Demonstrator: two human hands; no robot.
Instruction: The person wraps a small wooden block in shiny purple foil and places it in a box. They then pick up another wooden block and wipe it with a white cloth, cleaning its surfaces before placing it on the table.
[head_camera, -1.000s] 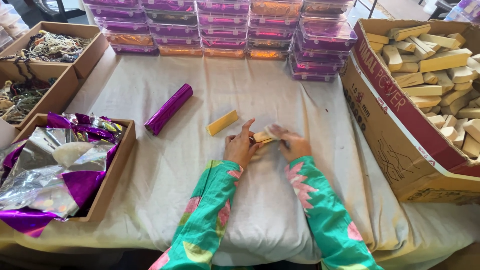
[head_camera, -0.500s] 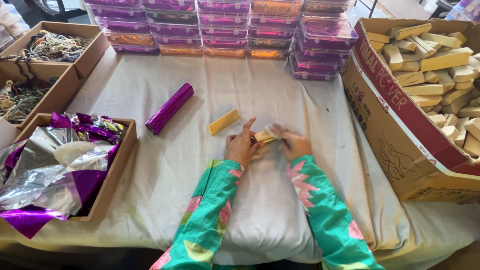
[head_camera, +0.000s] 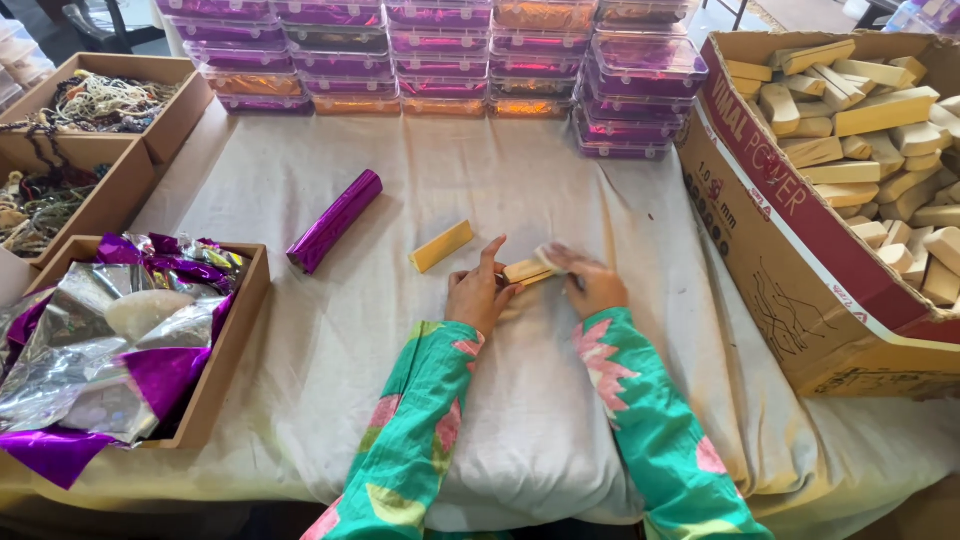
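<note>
Holding: both hands meet over a small pale block, a rectangular bar with a matte, waxy-looking surface, lying on the cloth near the middle of the counter.
Left hand: rests palm down at the block's left end; the forefinger points up and away, the other fingers curl against the block.
Right hand: fingers pressed together at the block's right end, pinching it along with a thin, pale scrap that is too blurred to identify.
Sleeves: green fabric with pink and yellow floral print, cut off at the lower edge of the view.
Cloth: off-white, woven, creased; it drapes over the counter's front edge.
Loose yellow bar: same oblong shape, lying bare on the cloth just left of the hands, not touching them.
Purple roll: long, glossy, metallic foil, lying diagonally, well apart from the hands.
Foil tray: shallow cardboard box of crumpled silver and purple sheets; its left part is out of view.
Block carton: large corrugated box on the right, heaped with tan blocks; partly cut off.
Lidded boxes: clear plastic, stacked along the far edge, contents purple and orange, not distinguishable.
Far-left boxes: tangled cords, detail unclear.
</note>
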